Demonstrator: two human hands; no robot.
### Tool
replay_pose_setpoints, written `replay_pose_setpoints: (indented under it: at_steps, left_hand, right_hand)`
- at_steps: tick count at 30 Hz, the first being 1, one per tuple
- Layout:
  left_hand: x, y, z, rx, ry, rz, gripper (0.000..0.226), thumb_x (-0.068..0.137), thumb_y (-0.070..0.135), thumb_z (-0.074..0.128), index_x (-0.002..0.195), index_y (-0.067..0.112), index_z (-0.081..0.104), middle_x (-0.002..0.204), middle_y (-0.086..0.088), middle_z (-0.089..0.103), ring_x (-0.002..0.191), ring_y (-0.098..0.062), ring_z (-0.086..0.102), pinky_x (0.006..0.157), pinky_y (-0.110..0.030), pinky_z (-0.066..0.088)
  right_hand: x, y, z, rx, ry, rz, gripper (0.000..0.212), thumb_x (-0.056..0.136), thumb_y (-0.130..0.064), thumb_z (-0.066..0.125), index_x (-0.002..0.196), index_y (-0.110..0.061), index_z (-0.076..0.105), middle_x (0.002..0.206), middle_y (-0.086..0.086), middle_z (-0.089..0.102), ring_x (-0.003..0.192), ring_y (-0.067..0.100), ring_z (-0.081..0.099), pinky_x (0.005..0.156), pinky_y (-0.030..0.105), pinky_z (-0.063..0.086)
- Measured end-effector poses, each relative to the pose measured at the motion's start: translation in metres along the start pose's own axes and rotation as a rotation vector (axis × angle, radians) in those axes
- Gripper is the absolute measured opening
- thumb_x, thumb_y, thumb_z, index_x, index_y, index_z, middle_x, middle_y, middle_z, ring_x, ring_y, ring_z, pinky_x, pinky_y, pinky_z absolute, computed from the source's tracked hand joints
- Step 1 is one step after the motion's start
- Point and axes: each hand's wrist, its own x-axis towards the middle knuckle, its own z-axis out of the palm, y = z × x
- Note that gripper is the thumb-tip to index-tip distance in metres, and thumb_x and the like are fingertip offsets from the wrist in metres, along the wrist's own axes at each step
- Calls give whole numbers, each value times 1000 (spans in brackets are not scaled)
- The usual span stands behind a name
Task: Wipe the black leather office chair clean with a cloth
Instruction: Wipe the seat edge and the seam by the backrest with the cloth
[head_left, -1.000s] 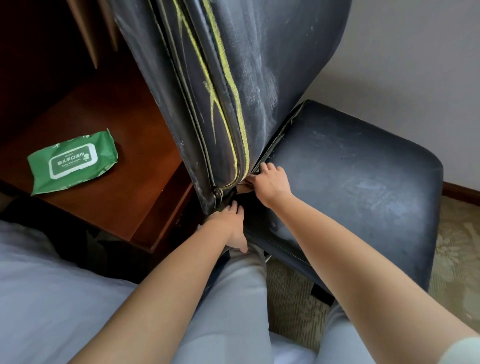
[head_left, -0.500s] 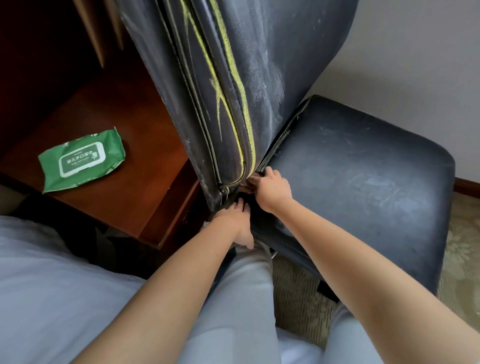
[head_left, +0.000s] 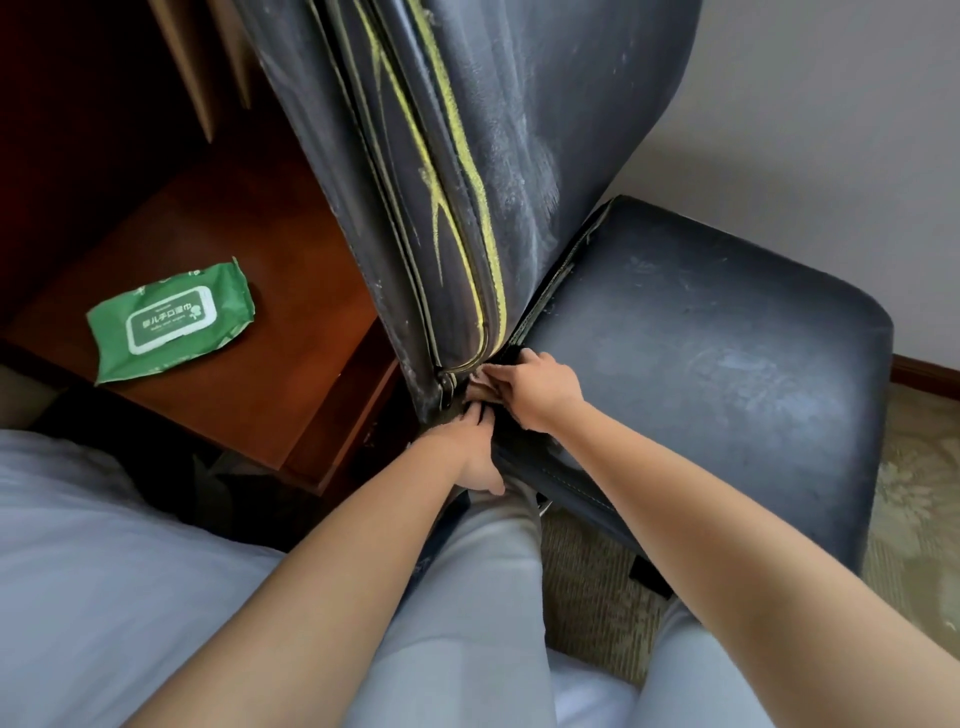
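We wipe the chair (head_left: 701, 332) crease with 2 hands.
Right hand (head_left: 537, 387) fingers clamp a cloth (head_left: 480, 375); left hand (head_left: 467, 449) fingers' state we cannot tell.

Your left hand (head_left: 470, 452) has slid up to meet your right hand (head_left: 535, 387) at the chair (head_left: 701, 364) hinge gap; fingertips now nearly touching.

I'm seeing a hotel-style bedroom: white bed (head_left: 93, 545), dark wood counter (head_left: 249, 291), patterned carpet (head_left: 914, 499), wooden skirting (head_left: 924, 371).
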Motion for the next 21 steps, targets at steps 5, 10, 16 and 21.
replay_pose_setpoints:
  at_steps: [5, 10, 16, 21]
  left_hand:
    - [-15, -4, 13, -58, -55, 4, 102, 85, 46, 64, 153, 9, -1, 160, -3, -15, 146, -30, 12, 116, -45, 24]
    - [-24, -4, 22, -92, -53, -13, 88, 87, 43, 63, 153, 11, 15, 158, -8, 18, 142, -30, 24, 113, -37, 29]
    - [-24, -4, 25, 54, -92, -83, 82, 88, 51, 59, 150, 10, 25, 156, -9, 23, 143, -30, 20, 115, -45, 25]
    - [-28, -7, 22, 123, -38, -102, 83, 90, 45, 57, 152, 8, 15, 161, -9, 5, 148, -27, 3, 118, -49, 13]
  right_hand:
    - [1, -12, 2, 14, 66, 114, 43, 98, -30, 45, 141, -38, 39, 116, 8, 48, 109, 30, 45, 70, 32, 34]
    - [-22, -10, -1, -35, -49, -209, 36, 99, -38, 42, 135, -43, 44, 99, 3, 40, 100, 28, 47, 68, 30, 35]
    - [-32, -11, 1, -106, 19, -212, 40, 98, -35, 45, 138, -40, 43, 109, 6, 44, 103, 28, 45, 67, 30, 32]
    - [-56, 3, 2, -199, -19, -412, 39, 99, -31, 42, 137, -41, 43, 112, 6, 44, 102, 26, 44, 71, 32, 35]
